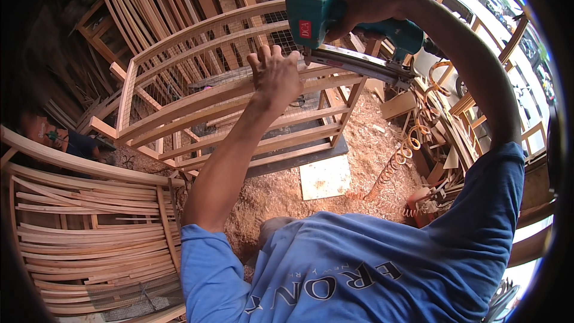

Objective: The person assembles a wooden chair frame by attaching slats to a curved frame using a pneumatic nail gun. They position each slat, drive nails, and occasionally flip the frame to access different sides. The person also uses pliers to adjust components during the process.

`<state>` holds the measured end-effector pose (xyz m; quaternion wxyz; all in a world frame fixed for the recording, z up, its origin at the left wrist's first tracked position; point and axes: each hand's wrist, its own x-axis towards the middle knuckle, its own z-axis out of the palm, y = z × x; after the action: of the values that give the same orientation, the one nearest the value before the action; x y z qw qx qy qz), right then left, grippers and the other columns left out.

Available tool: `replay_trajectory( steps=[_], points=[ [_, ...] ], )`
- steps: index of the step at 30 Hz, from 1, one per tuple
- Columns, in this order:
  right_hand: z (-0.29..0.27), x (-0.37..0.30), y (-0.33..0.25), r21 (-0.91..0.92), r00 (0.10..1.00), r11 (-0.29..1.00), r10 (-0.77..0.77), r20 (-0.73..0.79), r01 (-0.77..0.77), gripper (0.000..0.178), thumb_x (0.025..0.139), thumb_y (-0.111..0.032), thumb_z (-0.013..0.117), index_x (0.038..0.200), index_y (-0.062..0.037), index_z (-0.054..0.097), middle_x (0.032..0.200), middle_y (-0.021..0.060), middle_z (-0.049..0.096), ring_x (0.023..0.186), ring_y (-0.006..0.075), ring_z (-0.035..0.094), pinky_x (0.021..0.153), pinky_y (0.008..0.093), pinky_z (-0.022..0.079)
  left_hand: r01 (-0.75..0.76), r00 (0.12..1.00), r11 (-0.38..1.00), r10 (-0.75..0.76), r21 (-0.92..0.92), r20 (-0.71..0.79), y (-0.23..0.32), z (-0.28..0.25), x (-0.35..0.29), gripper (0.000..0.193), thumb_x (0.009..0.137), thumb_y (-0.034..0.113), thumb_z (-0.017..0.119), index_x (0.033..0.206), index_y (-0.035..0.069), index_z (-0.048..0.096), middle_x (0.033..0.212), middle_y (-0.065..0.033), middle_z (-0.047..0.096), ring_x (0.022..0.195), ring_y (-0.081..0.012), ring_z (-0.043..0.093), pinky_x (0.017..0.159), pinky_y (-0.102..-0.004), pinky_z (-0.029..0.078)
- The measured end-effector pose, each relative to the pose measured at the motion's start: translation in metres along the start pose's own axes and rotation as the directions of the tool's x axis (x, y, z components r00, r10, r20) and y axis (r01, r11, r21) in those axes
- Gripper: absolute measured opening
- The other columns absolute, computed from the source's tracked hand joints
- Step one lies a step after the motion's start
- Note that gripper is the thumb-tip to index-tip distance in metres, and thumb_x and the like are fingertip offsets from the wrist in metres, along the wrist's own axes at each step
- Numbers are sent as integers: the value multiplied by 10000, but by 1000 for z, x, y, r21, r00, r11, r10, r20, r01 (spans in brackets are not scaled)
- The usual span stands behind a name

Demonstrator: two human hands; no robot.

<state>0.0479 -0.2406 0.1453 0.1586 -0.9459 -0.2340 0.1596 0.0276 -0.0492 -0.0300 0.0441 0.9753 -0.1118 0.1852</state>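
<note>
Wooden frame (216,94), one, is clasped by left fingers (266,57); right fingers (342,22) grip one nailer (311,12).

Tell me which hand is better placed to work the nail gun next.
The right hand, most likely: it grips the teal nail gun, nose down by the wooden frame. The left hand appears to rest on that frame, better suited to steadying it.

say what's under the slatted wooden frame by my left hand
Under the slatted wooden frame, a dark flat board shows, with wood shavings beside it. Slats and the left forearm hide parts; what lies there cannot be seen.
</note>
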Motion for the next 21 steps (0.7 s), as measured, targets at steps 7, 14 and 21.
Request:
replay_trajectory(
  steps=[7, 14, 21],
  points=[
    [-7, -29, 29, 89, 979, 992, -73, -193, 91, 328, 877, -349, 799, 892, -37, 700, 610, 6, 596, 430, 98, 571, 408, 248, 473, -8, 998, 999, 5, 44, 56, 0, -7, -1, 511, 804, 253, 786, 1292, 158, 669, 1223, -149, 609, 1221, -315, 497, 1017, -517, 304],
    [-17, -128, 82, 148, 849, 936, 353, -394, -321, 386, 848, -352, 840, 990, -48, 649, 714, -4, 616, 563, 75, 609, 488, 242, 497, -32, 977, 995, 11, 95, 215, 8, -28, -1, 576, 832, 210, 752, 1382, 143, 594, 1291, -207, 592, 1253, -303, 498, 1036, -486, 302],
    [19, -200, 110, 174, 876, 912, 407, -260, -372, 356, 830, -372, 837, 969, -52, 770, 746, 62, 724, 685, 145, 679, 673, 331, 519, 19, 989, 952, -64, 307, 136, 35, -30, 1, 596, 858, 292, 789, 1401, 138, 594, 1296, -177, 578, 1084, -303, 636, 999, -486, 407]
  ],
)
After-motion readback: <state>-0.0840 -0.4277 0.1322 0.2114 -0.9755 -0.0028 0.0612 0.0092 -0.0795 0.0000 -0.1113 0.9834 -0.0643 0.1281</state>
